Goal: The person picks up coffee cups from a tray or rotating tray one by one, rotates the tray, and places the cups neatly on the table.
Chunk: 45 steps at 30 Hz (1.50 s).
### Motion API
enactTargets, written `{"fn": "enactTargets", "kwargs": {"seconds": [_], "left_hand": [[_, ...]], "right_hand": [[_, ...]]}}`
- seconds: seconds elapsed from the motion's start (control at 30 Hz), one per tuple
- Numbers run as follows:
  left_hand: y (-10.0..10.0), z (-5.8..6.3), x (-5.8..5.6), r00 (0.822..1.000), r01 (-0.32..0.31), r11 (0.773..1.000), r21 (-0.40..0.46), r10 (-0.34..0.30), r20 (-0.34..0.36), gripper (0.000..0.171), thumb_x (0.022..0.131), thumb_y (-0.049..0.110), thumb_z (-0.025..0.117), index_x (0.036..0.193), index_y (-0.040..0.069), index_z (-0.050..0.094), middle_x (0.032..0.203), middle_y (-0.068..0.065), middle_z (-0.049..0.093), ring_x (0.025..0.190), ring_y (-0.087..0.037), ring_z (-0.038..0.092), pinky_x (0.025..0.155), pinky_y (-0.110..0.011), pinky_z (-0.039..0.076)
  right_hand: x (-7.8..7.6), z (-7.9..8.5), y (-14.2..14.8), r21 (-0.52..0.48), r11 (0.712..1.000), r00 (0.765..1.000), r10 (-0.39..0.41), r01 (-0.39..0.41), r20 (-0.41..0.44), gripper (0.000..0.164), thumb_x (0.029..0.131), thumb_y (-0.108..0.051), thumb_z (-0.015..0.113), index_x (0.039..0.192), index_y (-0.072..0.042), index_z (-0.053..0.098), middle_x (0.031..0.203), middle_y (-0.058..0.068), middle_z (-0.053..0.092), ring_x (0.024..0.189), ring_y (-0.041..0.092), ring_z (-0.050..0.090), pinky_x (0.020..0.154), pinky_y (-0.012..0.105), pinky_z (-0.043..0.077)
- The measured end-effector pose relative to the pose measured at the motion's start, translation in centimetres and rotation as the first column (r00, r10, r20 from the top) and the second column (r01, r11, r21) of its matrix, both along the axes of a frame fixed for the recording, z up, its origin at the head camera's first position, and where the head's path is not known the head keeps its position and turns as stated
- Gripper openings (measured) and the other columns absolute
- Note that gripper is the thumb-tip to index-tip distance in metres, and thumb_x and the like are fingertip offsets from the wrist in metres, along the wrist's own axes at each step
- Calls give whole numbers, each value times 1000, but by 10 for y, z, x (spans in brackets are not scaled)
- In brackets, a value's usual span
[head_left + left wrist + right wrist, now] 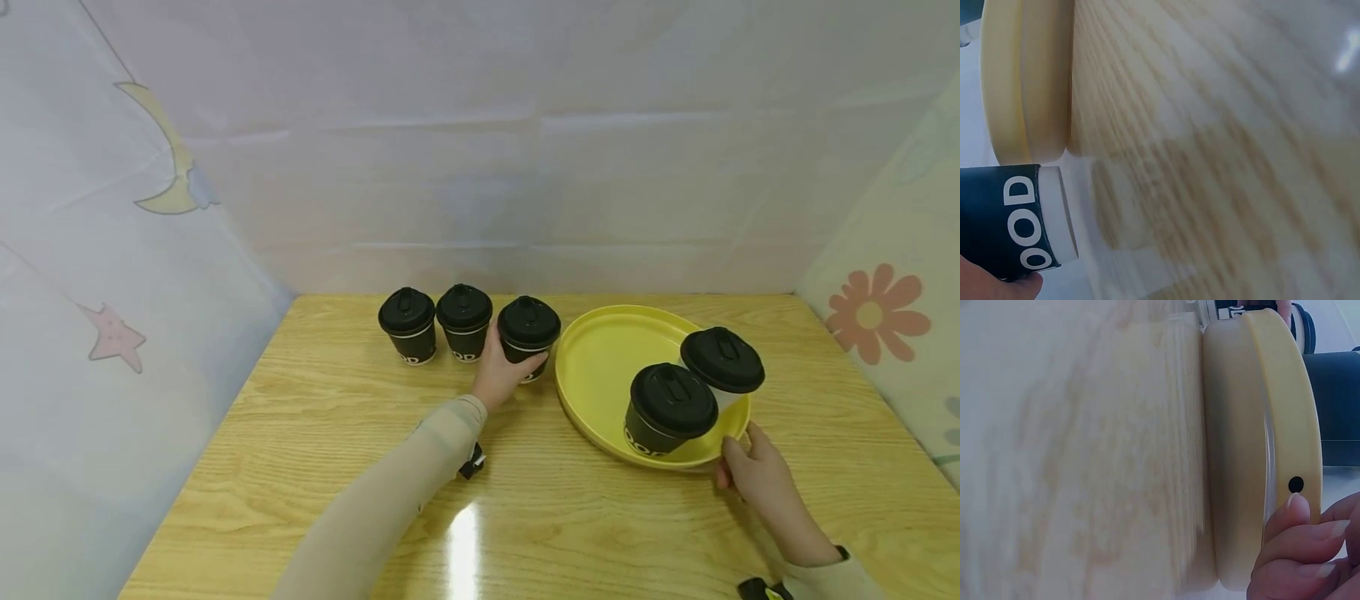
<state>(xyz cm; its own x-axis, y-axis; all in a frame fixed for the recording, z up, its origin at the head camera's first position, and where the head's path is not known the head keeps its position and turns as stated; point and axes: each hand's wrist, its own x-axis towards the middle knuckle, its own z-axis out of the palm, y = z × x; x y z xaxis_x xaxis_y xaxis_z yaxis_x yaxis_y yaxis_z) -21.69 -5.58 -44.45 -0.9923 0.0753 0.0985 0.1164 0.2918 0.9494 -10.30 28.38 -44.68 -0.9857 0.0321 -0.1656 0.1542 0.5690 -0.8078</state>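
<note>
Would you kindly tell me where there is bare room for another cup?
Bare: the left side of the yellow tray, beside its two cups; the table in front of the tray, between the left sleeve and right hand. Crowded: the row of three cups, where the left hand grips one near the tray.

The left hand [502, 372] grips a black cup [529, 325], the right hand [763, 477] a yellow tray [600, 367].

Booth-like workspace, wooden table [337, 400] enclosed at rear and sides by creased sheets [465, 183], printed with moon [182, 157] and flower [870, 315].
</note>
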Motion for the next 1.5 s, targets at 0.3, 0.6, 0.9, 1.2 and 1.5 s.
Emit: {"fn": "enactTargets", "kwargs": {"seconds": [0.3,0.6,0.9,1.2,1.5], "left_hand": [[-2,-10,-4,999,16,1000,-9,-16,39,91,86,26,77,153,11,17,150,-10,32,138,-26,33,113,-46,26],[-3,-9,-6,998,30,1000,8,-30,59,95,87,25,75,155,12,9,156,-10,22,143,-26,24,115,-47,22],[1,-15,-9,1000,0,1000,-5,0,15,91,87,20,75,153,8,14,153,-14,26,142,-27,27,115,-45,23],[20,-15,-4,987,-154,987,-38,156,43,95,85,16,77,150,-6,12,151,-26,24,141,-35,26,115,-44,24],[28,-14,-9,975,-221,975,-8,222,35,93,82,19,81,149,-3,20,146,-21,34,137,-32,34,113,-43,28]], "right_hand": [[2,-1,-2,-2,1000,1000,-7,7,-4,35,104,-15,25,124,13,32,55,4,54,42,11,40,41,26,37],[1,1,-4,-39,999,1000,2,-1,18,43,104,-14,25,134,16,22,54,5,52,39,11,39,38,27,38],[1,0,-2,-32,999,999,1,0,34,46,104,-16,24,135,17,19,54,4,53,40,11,39,39,27,38],[1,-1,0,-32,999,1000,-6,6,14,43,104,-16,24,132,17,22,54,4,53,40,11,39,38,27,37],[-2,-1,-1,-40,999,1000,-9,10,24,45,104,-17,24,134,16,21,55,5,54,40,12,40,39,28,39]]}}
